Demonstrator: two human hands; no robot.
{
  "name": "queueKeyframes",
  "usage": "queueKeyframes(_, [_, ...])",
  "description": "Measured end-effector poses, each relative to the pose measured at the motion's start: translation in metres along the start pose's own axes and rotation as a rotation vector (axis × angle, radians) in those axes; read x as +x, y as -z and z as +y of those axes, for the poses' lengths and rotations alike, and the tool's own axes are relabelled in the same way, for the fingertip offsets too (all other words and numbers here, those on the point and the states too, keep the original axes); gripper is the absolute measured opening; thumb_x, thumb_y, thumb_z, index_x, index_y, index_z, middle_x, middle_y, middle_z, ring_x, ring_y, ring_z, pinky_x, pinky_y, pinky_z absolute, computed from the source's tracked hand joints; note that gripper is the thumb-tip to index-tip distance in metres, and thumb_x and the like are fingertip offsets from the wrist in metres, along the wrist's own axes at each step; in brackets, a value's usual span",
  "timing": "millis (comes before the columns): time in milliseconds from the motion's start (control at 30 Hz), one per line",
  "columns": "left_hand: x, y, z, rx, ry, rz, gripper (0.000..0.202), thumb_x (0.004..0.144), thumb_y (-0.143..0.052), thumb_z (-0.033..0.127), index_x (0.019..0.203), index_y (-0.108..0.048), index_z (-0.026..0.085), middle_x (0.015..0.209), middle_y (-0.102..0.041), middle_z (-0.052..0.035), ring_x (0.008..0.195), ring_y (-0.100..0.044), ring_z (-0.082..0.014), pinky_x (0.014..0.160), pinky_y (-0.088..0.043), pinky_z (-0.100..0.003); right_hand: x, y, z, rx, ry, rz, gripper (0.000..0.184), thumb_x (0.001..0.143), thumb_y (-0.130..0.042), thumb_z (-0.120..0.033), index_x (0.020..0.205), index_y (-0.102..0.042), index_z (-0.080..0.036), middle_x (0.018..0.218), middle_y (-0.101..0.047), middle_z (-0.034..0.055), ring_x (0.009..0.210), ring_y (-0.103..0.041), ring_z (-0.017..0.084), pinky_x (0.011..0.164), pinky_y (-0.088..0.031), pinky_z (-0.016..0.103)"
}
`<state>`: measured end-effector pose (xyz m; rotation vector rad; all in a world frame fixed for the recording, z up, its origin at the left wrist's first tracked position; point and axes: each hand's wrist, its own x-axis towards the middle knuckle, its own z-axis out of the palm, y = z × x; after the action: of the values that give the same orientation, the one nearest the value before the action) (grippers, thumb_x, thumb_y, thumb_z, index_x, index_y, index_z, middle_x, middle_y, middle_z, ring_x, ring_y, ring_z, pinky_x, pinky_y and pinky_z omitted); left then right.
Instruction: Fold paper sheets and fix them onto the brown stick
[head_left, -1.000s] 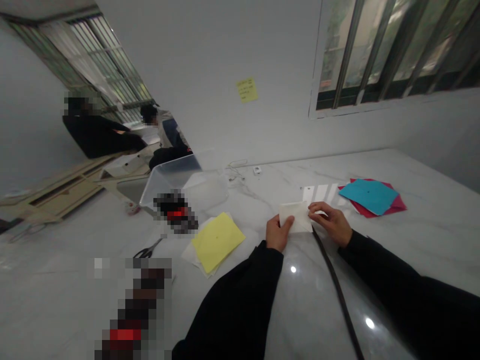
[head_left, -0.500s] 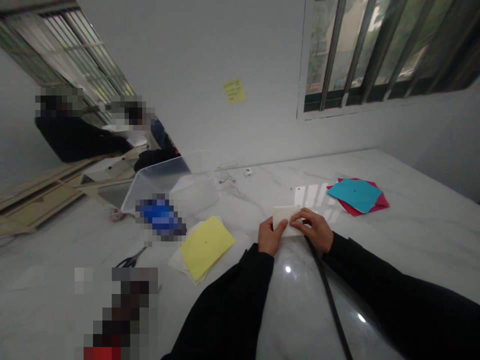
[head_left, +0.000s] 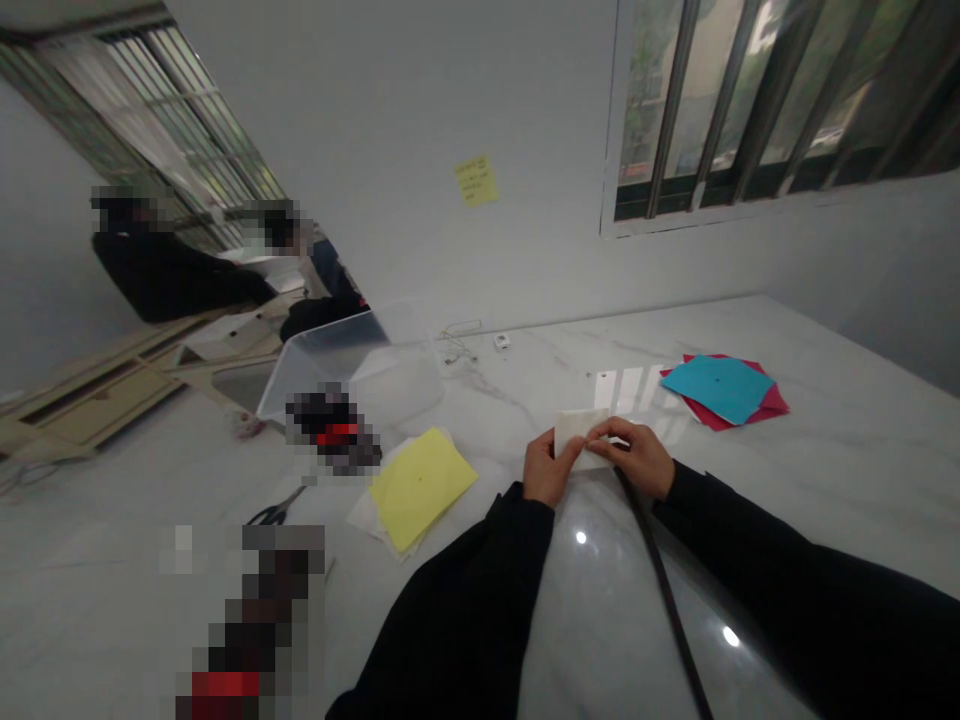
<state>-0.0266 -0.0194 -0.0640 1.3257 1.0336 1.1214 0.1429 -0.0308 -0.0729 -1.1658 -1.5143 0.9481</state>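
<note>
- While the left hand [head_left: 553, 468] and right hand [head_left: 632, 458] meet right of centre, a small folded white paper [head_left: 579, 436] lies between them, touching both.
- Both hands are closed into pinches, with thumbs and fingers pressed on the paper; this grip appears to keep its layers together. Whether it touches the table is hard to tell.
- A dark cord [head_left: 664, 590] runs from beneath the right hand to the bottom of the frame.
- Left of the hands, a yellow paper sheet [head_left: 422, 490] lies flat on white sheets [head_left: 361, 517], seemingly laid within easy reach on the marble table [head_left: 832, 480].
- Right of the hands, a turquoise paper square [head_left: 718, 388] lies on red paper [head_left: 772, 405], likewise spread out flat.
- Black-handled scissors [head_left: 276, 515] lie at lower left, just beyond the yellow sheet, beside a blurred object [head_left: 334, 428].
- A clear plastic bin [head_left: 337, 365] stands farther back, and two seated people [head_left: 169, 270] are at upper left, well apart.
</note>
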Motion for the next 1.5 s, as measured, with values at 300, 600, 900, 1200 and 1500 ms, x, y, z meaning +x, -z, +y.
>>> queueKeyframes(300, [-0.004,-0.001,0.007,0.059,-0.031,-0.034,0.042,0.076,-0.069,0.043,0.102,-0.072,0.011,0.094,-0.074,-0.0094,0.080,-0.066,-0.0216,0.071,-0.051,-0.030,0.000,0.003,-0.004,0.067,-0.099,-0.031,0.031,0.077,-0.070,-0.048,0.083,-0.069,-0.018,0.084,-0.071,0.0044,0.078,-0.064,0.020,0.075,-0.051,0.033])
queueKeyframes(600, [-0.002,0.000,0.002,0.064,-0.029,-0.033,0.046,0.077,-0.067,0.049,0.102,-0.072,0.011,0.092,-0.073,-0.0089,0.077,-0.064,-0.0205,0.068,-0.050,-0.028,-0.006,-0.004,-0.014,0.140,-0.076,0.043,0.038,0.076,-0.070,-0.049,0.101,-0.063,-0.021,0.091,-0.071,0.0047,0.082,-0.066,0.022,0.074,-0.055,0.036])
queueKeyframes(900, [-0.005,-0.001,0.007,0.076,-0.033,-0.042,0.046,0.078,-0.066,0.050,0.104,-0.072,0.011,0.093,-0.073,-0.0092,0.078,-0.063,-0.0204,0.070,-0.049,-0.029,-0.009,-0.007,-0.022,0.343,-0.077,0.074,0.083,0.075,-0.075,-0.041,0.144,-0.034,-0.023,0.114,-0.069,0.0118,0.102,-0.067,0.027,0.089,-0.055,0.045])
queueKeyframes(1200, [-0.005,-0.002,0.008,0.115,-0.013,0.001,0.045,0.076,-0.067,0.051,0.094,-0.074,0.010,0.083,-0.072,-0.0073,0.071,-0.060,-0.0191,0.064,-0.047,-0.027,-0.009,-0.007,-0.020,0.311,-0.112,0.082,0.080,0.073,-0.075,-0.044,0.141,-0.037,-0.022,0.107,-0.071,0.0106,0.093,-0.070,0.026,0.081,-0.058,0.042])
queueKeyframes(1500, [-0.005,-0.003,0.007,0.110,-0.018,0.021,0.045,0.075,-0.067,0.051,0.093,-0.075,0.011,0.078,-0.071,-0.0052,0.068,-0.058,-0.0179,0.061,-0.046,-0.026,-0.009,-0.006,-0.023,0.257,-0.130,0.094,0.068,0.073,-0.075,-0.045,0.131,-0.047,-0.021,0.101,-0.072,0.0082,0.086,-0.070,0.024,0.077,-0.059,0.038])
